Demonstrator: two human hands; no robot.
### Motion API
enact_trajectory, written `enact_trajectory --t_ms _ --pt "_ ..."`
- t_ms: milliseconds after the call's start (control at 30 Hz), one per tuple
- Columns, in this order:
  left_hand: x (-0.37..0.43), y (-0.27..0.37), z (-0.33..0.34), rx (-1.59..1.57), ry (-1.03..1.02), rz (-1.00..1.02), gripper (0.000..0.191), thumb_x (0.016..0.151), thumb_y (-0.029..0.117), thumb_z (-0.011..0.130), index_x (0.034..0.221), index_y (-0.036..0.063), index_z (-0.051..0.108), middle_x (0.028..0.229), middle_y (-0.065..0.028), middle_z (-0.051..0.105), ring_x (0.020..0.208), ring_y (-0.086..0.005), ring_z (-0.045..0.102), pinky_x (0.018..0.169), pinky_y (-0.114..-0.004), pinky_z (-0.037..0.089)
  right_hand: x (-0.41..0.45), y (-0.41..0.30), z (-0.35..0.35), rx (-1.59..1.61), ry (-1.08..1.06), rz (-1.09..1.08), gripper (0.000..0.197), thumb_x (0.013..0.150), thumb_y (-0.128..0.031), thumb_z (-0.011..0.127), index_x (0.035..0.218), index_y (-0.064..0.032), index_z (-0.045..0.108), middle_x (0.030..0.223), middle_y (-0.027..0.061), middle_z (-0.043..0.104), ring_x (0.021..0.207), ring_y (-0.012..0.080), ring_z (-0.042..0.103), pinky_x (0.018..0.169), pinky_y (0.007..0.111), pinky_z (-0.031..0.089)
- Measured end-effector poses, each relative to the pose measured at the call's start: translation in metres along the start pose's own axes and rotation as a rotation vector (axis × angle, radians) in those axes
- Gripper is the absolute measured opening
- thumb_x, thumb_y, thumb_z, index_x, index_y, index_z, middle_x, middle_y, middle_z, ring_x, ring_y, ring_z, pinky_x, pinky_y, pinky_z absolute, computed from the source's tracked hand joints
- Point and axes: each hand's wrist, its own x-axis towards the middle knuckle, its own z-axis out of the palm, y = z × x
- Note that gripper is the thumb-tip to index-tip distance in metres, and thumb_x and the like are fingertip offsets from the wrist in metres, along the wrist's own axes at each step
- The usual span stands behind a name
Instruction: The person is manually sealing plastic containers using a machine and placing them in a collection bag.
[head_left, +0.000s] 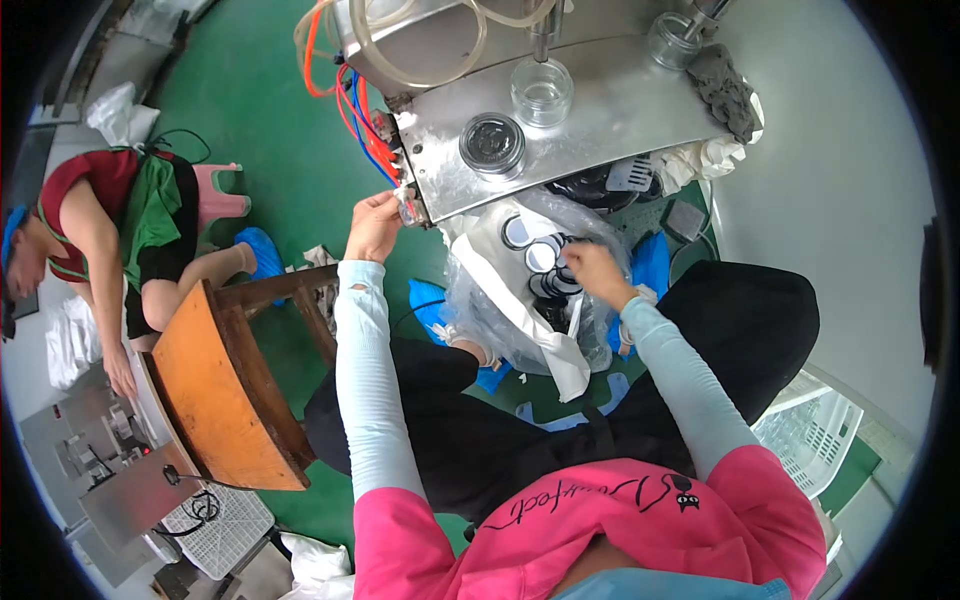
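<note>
My left hand (373, 225) is at the near left corner of the steel machine table, its fingertips on a small fitting or switch (411, 210). Whether they pinch it is unclear. My right hand (598, 271) reaches with curled fingers into an open plastic bag (480, 315) on the floor between my feet. Black round lids with pale liners (541, 257) lie right by its fingertips; whether one is held cannot be made out. On the steel table (450, 184), a glass jar with a black lid (492, 145) stands near the front, and an uncapped glass jar (541, 94) sits under a metal nozzle (541, 41).
Another glass jar (675, 41) and a grey rag (721, 94) are at the table's right end. Red and blue tubes (367, 127) hang at its left side. A wooden stool (225, 390) stands left of my leg. Beyond it a person (112, 217) bends forward.
</note>
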Motion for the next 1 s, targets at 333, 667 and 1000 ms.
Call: enact_trajectory --t_ms 333,667,1000 --pt "-0.047 0.064 0.024 0.172 0.373 0.56 0.026 0.084 0.011 0.059 0.105 -0.0048 0.057 0.092 -0.0104 0.062 0.08 -0.0135 0.059 0.072 -0.023 0.046 -0.02 0.038 0.074 -0.825 -0.304 -0.463 0.021 0.08 -0.018 0.046 0.089 -0.0083 0.062 0.09 0.0087 0.06 0.095 0.0242 0.052 0.086 0.039 0.037" --pt "-0.027 0.012 0.134 0.474 -0.023 0.605 0.096 0.061 0.004 0.077 0.137 -0.0009 0.019 0.138 -0.0179 0.03 0.125 -0.0249 0.034 0.104 -0.035 0.025 -0.022 0.027 0.055 -0.753 -0.25 -0.456 0.016 0.076 -0.012 0.051 0.087 -0.0075 0.06 0.084 0.0099 0.061 0.087 0.0238 0.054 0.079 0.035 0.037" --pt "-0.022 -0.003 0.146 0.398 0.178 0.62 0.077 0.053 0.005 0.08 0.12 -0.002 0.041 0.109 -0.0095 0.055 0.1 -0.017 0.053 0.089 -0.028 0.04 0.002 -0.029 -0.026 0.408 0.274 -0.069 0.019 0.086 -0.01 0.05 0.101 -0.0032 0.06 0.091 0.0128 0.062 0.083 0.021 0.058 0.074 0.03 0.045"
